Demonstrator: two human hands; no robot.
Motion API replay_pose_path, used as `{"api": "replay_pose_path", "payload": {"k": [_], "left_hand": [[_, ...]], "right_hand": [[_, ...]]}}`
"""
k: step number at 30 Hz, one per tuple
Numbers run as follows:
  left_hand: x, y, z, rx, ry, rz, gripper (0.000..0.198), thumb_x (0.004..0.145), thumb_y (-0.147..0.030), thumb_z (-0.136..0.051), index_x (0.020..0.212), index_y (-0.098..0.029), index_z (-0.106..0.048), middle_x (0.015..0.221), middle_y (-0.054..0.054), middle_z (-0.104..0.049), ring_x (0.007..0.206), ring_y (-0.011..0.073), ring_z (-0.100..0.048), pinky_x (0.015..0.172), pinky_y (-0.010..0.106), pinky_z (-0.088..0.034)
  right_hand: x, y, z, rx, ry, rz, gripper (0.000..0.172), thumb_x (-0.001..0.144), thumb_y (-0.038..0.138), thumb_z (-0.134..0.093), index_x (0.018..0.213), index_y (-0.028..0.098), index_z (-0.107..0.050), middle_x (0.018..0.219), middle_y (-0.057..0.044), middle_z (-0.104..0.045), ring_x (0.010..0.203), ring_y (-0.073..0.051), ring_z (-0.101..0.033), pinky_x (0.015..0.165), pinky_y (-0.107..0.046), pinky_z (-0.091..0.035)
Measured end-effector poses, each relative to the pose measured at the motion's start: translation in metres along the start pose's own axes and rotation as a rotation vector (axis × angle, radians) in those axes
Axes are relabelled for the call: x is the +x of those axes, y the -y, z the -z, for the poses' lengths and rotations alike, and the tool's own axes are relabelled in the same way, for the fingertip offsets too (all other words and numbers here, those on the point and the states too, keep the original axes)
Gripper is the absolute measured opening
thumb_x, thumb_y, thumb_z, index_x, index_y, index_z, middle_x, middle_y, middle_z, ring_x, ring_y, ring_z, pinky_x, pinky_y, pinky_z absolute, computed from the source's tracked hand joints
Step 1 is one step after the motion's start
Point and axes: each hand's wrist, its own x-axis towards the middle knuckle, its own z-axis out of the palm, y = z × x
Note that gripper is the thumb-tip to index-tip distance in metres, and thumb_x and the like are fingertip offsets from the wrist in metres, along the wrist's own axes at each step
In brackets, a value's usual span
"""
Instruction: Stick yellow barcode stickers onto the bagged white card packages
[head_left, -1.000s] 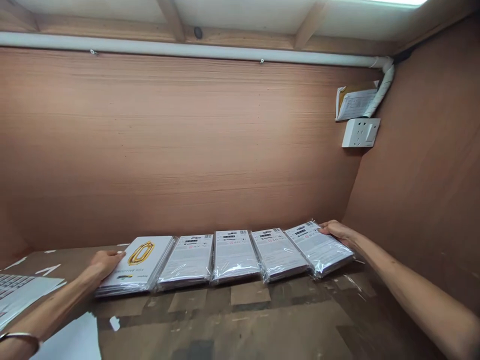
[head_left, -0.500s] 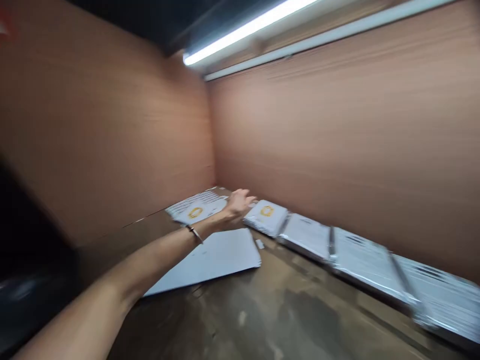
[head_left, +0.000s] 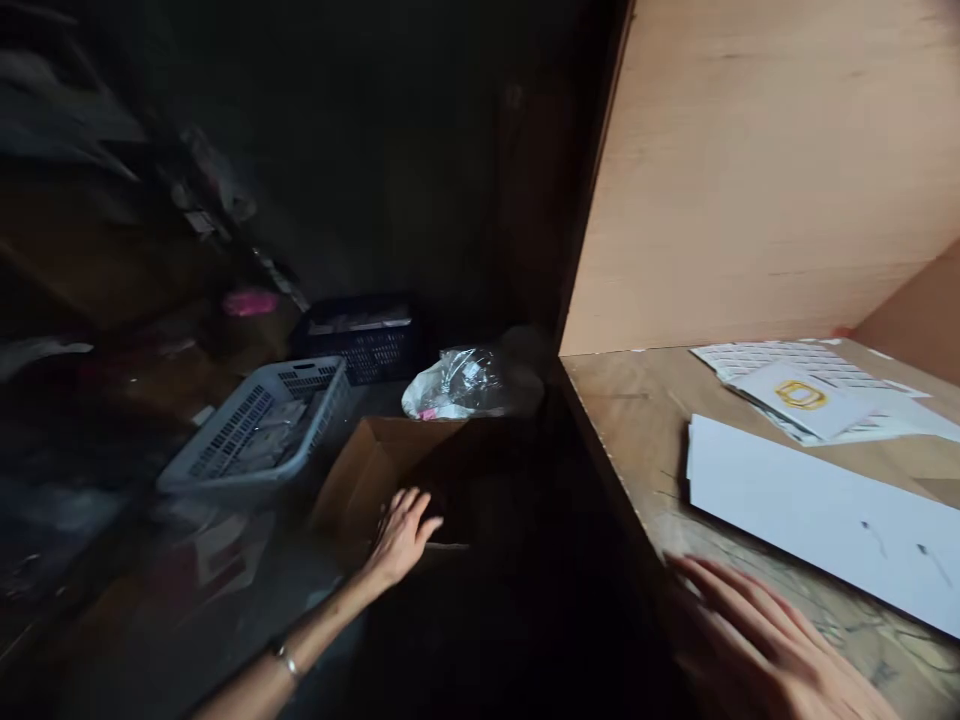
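My left hand (head_left: 405,540), with a bracelet on its wrist, reaches over an open cardboard box (head_left: 356,480) at the lower left. Its fingers are spread and hold nothing I can see. The inside of the box is mostly dark. At the wooden table's (head_left: 622,400) left edge lies my right hand (head_left: 776,635), blurred, fingers stretched out and nothing visible in them. Just beyond it on the table is a white flat sheet or board (head_left: 810,510). Farther back, a white piece with a yellow ring-shaped mark (head_left: 801,393) rests on printed sheets (head_left: 772,358).
Left of the box stands a light blue plastic basket (head_left: 330,405) with packets inside. Behind it is a dark blue basket (head_left: 382,350). A clear plastic bag (head_left: 469,380) lies behind the box. A plywood panel (head_left: 750,180) rises along the table's back.
The view has swung left and down from the table to the dark floor area. My left hand has moved from the table's far corner to over the box. My right hand has come into view.
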Motion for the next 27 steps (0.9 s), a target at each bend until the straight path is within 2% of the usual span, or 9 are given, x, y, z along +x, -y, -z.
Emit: {"api": "replay_pose_path", "payload": {"k": [2, 4, 6, 9, 14, 21, 27], "left_hand": [[-0.040, 0.046, -0.035, 0.134, 0.180, 0.122, 0.057, 0.073, -0.039, -0.051, 0.125, -0.019, -0.040, 0.138, 0.014, -0.025, 0.128, 0.0312, -0.014, 0.098, 0.055, -0.018], [-0.070, 0.069, -0.059, 0.172, 0.313, 0.208, 0.066, 0.071, -0.037, -0.052, 0.131, -0.021, -0.028, 0.143, 0.012, -0.011, 0.130, 0.0297, -0.002, 0.098, 0.058, -0.012], [-0.085, 0.077, -0.075, 0.159, 0.375, 0.270, 0.071, 0.071, -0.032, -0.051, 0.134, -0.024, -0.019, 0.144, 0.008, -0.001, 0.130, 0.0275, 0.005, 0.096, 0.059, -0.013], [-0.086, 0.079, -0.087, 0.091, 0.389, 0.320, 0.077, 0.070, -0.030, -0.050, 0.135, -0.027, -0.009, 0.143, 0.004, 0.011, 0.130, 0.0271, 0.006, 0.094, 0.062, -0.014], [-0.071, 0.082, -0.092, -0.048, 0.447, 0.343, 0.089, 0.065, -0.035, -0.055, 0.135, -0.027, 0.000, 0.138, 0.006, 0.024, 0.126, 0.0332, -0.020, 0.095, 0.063, -0.006], [-0.052, 0.076, -0.083, -0.021, 0.499, 0.361, 0.093, 0.062, -0.045, -0.056, 0.135, -0.020, -0.006, 0.139, 0.012, 0.020, 0.124, 0.0359, -0.023, 0.097, 0.059, -0.014], [-0.050, 0.065, -0.064, -0.060, 0.527, 0.315, 0.097, 0.060, -0.052, -0.057, 0.136, -0.017, -0.007, 0.140, 0.013, 0.017, 0.127, 0.0294, -0.018, 0.102, 0.039, -0.022]], "right_hand": [[0.031, 0.003, -0.006, -0.063, 0.060, 0.040, 0.048, 0.078, 0.041, -0.046, 0.124, 0.027, -0.040, 0.136, -0.001, -0.029, 0.122, -0.029, -0.028, 0.095, -0.049, -0.035], [0.045, 0.003, -0.014, -0.089, 0.087, -0.003, 0.052, 0.077, 0.046, -0.046, 0.125, 0.027, -0.040, 0.139, 0.000, -0.022, 0.125, -0.031, -0.022, 0.096, -0.053, -0.032], [0.047, 0.002, -0.019, -0.081, 0.109, -0.026, 0.048, 0.076, 0.048, -0.046, 0.121, 0.030, -0.044, 0.140, 0.002, -0.020, 0.126, -0.030, -0.020, 0.097, -0.052, -0.032], [0.042, 0.002, -0.020, -0.058, 0.139, -0.045, 0.045, 0.075, 0.049, -0.047, 0.118, 0.034, -0.047, 0.140, 0.004, -0.020, 0.126, -0.030, -0.020, 0.099, -0.053, -0.029], [0.042, 0.003, -0.018, -0.001, 0.173, -0.085, 0.042, 0.075, 0.053, -0.045, 0.113, 0.035, -0.050, 0.139, 0.005, -0.022, 0.127, -0.028, -0.018, 0.102, -0.052, -0.022], [0.043, 0.003, -0.018, 0.053, 0.168, -0.085, 0.036, 0.076, 0.050, -0.046, 0.107, 0.034, -0.054, 0.138, 0.003, -0.025, 0.126, -0.028, -0.020, 0.101, -0.053, -0.020], [0.038, -0.001, -0.021, 0.002, 0.146, -0.058, 0.033, 0.077, 0.047, -0.046, 0.105, 0.034, -0.056, 0.138, 0.002, -0.026, 0.126, -0.028, -0.022, 0.099, -0.053, -0.024]]}}
